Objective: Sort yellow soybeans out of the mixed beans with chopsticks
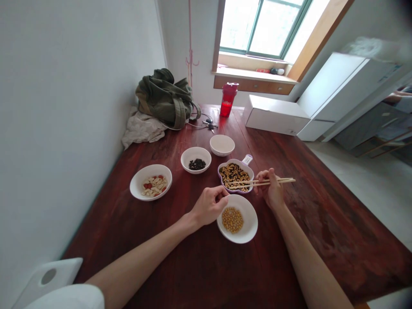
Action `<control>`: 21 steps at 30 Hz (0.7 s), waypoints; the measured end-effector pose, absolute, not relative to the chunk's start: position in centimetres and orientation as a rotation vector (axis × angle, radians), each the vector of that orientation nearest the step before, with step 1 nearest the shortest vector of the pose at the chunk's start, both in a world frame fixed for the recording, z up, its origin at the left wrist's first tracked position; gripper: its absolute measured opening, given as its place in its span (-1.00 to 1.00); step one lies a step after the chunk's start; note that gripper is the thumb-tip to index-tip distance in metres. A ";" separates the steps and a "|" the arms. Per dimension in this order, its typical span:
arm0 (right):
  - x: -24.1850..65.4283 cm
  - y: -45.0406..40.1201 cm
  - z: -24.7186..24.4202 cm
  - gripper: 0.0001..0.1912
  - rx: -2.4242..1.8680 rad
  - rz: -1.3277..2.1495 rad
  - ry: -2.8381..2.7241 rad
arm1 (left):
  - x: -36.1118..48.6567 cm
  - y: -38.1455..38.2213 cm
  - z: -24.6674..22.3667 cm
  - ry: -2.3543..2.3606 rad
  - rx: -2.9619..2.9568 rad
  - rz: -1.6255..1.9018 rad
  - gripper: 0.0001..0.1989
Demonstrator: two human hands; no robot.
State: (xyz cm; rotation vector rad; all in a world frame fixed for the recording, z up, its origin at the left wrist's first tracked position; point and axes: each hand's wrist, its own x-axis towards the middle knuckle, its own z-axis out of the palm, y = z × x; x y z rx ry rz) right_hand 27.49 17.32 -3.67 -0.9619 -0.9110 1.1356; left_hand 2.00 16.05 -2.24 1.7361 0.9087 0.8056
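Note:
My right hand (271, 189) holds a pair of wooden chopsticks (283, 180), their tips over a purple-rimmed, scalloped dish (247, 160) of mixed yellow and black beans. Closed fingers of my left hand (210, 205) pinch the upper left rim of a white bowl (249, 225) with yellow soybeans (232, 219) in it. Behind the dish stands a white bowl (222, 146) with nothing visible inside. Black beans (197, 164) lie in another white bowl (186, 158). At the left, a larger white bowl (137, 182) contains pale slices and red pieces (154, 186).
On the dark red table (174, 257), a green bag (167, 98) and a cloth (143, 126) lie at the back left, beside keys (210, 125). A red bottle (228, 99) and a white box (275, 116) stand at the back. A white chair (64, 274) is at lower left.

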 end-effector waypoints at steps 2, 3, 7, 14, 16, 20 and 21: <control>27.5 17.3 -3.7 -0.45 -0.972 1.112 -0.913 | 2.0 16.1 -2.3 0.906 1.741 0.806 -0.82; 27.5 17.3 -3.6 -0.45 -0.978 1.102 -0.915 | 2.0 16.1 -2.3 0.905 1.742 0.806 -0.82; 27.5 17.3 -3.6 -0.45 -0.995 1.062 -0.929 | 2.0 16.1 -2.3 0.906 1.745 0.805 -0.82; 27.8 17.5 -4.0 -0.43 -1.051 0.981 -0.919 | 2.0 16.0 -2.1 0.904 1.739 0.798 -0.82; 27.9 17.6 -4.2 -0.41 -1.077 0.957 -0.916 | 2.0 16.0 -2.0 0.907 1.736 0.797 -0.82; 28.0 17.7 -4.5 -0.36 -1.146 0.911 -0.906 | 2.0 16.0 -2.0 0.904 1.737 0.797 -0.81; 28.1 17.7 -4.5 -0.36 -1.158 0.911 -0.901 | 2.0 16.0 -2.1 0.905 1.738 0.797 -0.81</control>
